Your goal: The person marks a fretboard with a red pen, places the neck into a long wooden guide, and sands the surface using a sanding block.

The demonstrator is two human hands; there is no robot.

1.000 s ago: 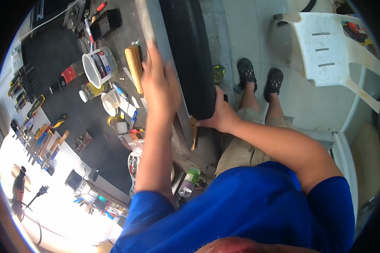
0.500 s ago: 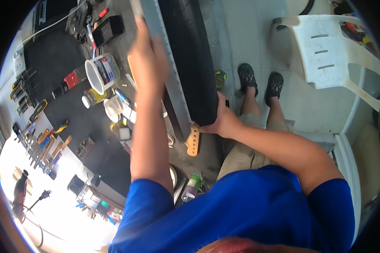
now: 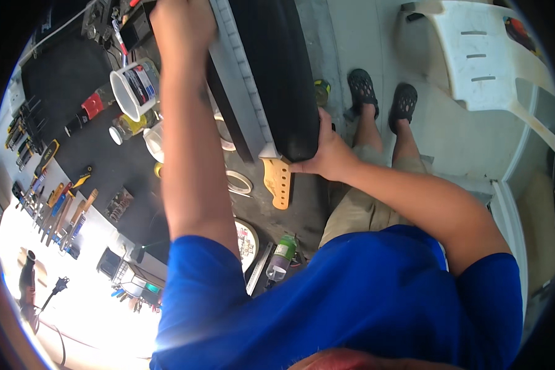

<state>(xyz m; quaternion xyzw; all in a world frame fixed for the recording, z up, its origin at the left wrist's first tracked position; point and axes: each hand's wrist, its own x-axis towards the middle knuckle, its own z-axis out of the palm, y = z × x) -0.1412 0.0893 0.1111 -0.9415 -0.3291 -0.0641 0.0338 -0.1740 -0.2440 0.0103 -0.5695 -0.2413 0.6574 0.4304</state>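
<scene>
A guitar neck with a pale wooden headstock (image 3: 277, 185) lies lengthwise in front of me. Along it runs a grey, notched strip (image 3: 243, 71), with a thick black rounded piece (image 3: 283, 80) beside it. My right hand (image 3: 333, 151) is closed round the near end of the neck and black piece, thumb close to the headstock. At the upper edge my left hand (image 3: 188, 28) is bent over the far part, left of the grey strip. Its fingers look closed, but they are partly cut off by the picture's edge, and what they hold cannot be made out.
On the dark bench are a white tub (image 3: 126, 92), jars, tape rolls (image 3: 239, 183), a round tin (image 3: 246, 243) and a green-labelled bottle (image 3: 282, 256). Hand tools (image 3: 58, 197) line the left side. A white plastic chair (image 3: 475, 55) stands at the right.
My left hand has moved up and left, away from me along the neck. My right hand keeps its grip. The whole view has shifted slightly.
</scene>
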